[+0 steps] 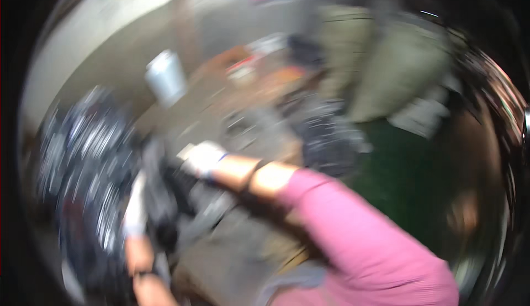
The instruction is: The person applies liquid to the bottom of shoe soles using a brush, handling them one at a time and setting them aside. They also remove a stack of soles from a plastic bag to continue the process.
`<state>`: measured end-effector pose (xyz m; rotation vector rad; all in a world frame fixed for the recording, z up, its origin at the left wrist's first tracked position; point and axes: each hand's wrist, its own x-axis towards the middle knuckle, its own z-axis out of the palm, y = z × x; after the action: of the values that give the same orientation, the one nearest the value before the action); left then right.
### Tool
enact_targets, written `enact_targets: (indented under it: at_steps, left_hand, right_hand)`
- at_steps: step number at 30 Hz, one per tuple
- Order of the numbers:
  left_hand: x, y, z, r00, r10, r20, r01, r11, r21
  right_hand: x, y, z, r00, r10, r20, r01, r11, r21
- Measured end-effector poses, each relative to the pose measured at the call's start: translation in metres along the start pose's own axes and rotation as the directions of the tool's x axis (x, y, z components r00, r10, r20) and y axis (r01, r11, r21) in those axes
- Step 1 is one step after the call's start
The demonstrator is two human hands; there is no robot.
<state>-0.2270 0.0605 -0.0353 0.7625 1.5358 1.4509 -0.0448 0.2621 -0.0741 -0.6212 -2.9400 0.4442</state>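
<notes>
Item: dark bundle [161,193], one; blurred, perhaps plastic sheet or cloth. Location: toward the left edge of the floor [201,104], between the two gloved hands, just beside a heap of glossy dark wrapping [88,162].

Left hand [135,204]: at the bundle's left side. Right hand [204,158]: by its upper right edge. State of grip: could not be told for either hand; blur hid whether the fingers were pinching or spread.

Handling (judged): probably light and limp, soft rather than stiff, little risk of breakage; possibly slippery if plastic. Best hold: a gathered fold at each side, palms inward, since a single loose edge might have slid or torn.

Also present: white container [167,78], near the floor's far edge by the wall; pale green sacks [406,66], toward the far right corner, beyond a green stretch of floor [392,168].
</notes>
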Motion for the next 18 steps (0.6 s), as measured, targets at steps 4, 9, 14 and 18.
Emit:
enact_targets:
  at_steps: [4,9,14,18]
  left_hand:
    - [-0.036,0.074,0.095,0.886,-0.438,0.152,0.428,0.647,-0.631]
    - [-0.054,0.06,0.038,0.939,-0.303,-0.163,0.264,0.938,-0.225]
    - [-0.018,0.056,0.102,0.963,-0.259,0.071,0.266,0.953,-0.143]
    - [-0.047,0.05,0.062,0.979,-0.2,-0.042,0.197,0.978,-0.068]
  right_hand:
    - [0.029,0.015,0.003,0.831,0.395,-0.392,-0.23,0.885,0.404]
    - [0.078,-0.045,0.016,0.803,0.594,-0.047,-0.498,0.713,0.494]
    - [0.069,0.068,0.013,0.76,0.642,-0.103,-0.536,0.709,0.458]
    - [0.082,-0.023,0.005,0.899,0.313,0.305,-0.419,0.418,0.806]
